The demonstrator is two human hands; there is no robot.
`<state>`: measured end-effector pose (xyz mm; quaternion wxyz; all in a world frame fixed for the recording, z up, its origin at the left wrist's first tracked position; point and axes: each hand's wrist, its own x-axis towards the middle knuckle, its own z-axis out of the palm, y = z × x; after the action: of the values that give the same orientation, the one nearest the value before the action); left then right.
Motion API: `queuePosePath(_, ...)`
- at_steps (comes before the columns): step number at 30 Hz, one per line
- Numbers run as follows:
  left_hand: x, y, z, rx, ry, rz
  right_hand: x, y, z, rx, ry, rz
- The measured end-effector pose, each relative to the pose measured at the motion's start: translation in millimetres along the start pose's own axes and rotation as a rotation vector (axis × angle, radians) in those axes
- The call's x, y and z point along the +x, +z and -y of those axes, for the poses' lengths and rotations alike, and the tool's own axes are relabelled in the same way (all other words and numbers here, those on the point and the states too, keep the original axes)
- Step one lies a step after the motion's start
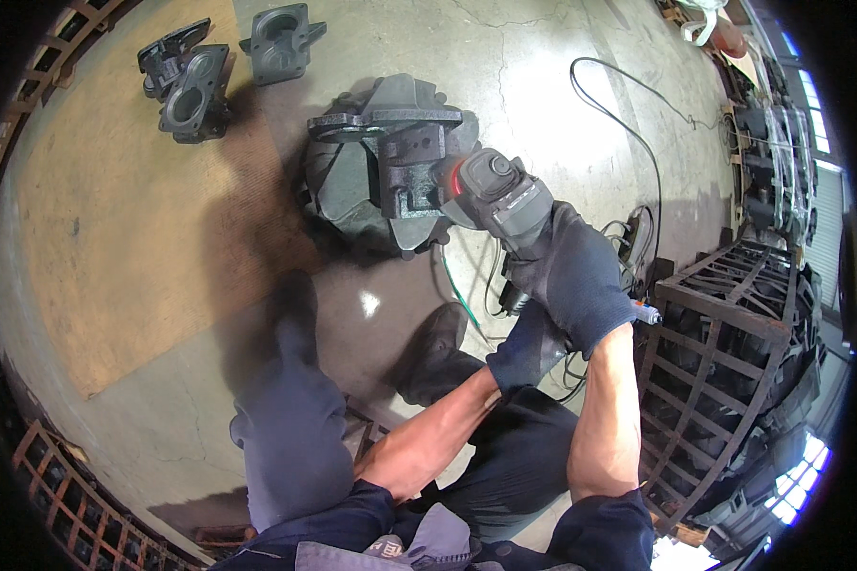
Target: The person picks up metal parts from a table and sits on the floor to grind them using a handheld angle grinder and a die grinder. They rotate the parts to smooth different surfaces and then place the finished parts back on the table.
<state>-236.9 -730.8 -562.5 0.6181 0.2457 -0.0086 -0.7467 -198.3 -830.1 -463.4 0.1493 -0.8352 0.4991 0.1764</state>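
I grip a grey angle grinder (519, 205) in both hands. My right hand (588, 276), in a dark glove, is wrapped round its body. Below it my left hand (528, 350), gloved too, is closed on the grinder's lower part, its fingers partly hidden. The grinder's head is against or very close to the right side of a dark metal casting (414, 157); the disc itself is hard to make out. This casting has a flanged bracket shape and rests on a dark, rounded block (348, 190) on the floor.
Several smaller castings (195, 95) lie on a brown board (114, 238) at the far left. A black cable (652, 152) loops over the floor on the right. Rusty metal cages (714, 371) full of dark parts stand to the right, with another cage (76, 504) at the near left.
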Motion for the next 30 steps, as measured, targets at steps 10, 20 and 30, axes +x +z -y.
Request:
queuePosePath(10, -7, 0, -7, -0.014, -0.001, -0.02, -1, -5, 6, 0.031, -0.025, 0.02)
queuePosePath(20, 3, -25, 10, 0.206, 0.242, 0.012, 12, 8, 3, 0.033, -0.031, 0.023)
queuePosePath(30, -1, -23, 1, 0.101, 0.015, 0.065, 5, 5, 5, 0.101, -0.033, 0.044)
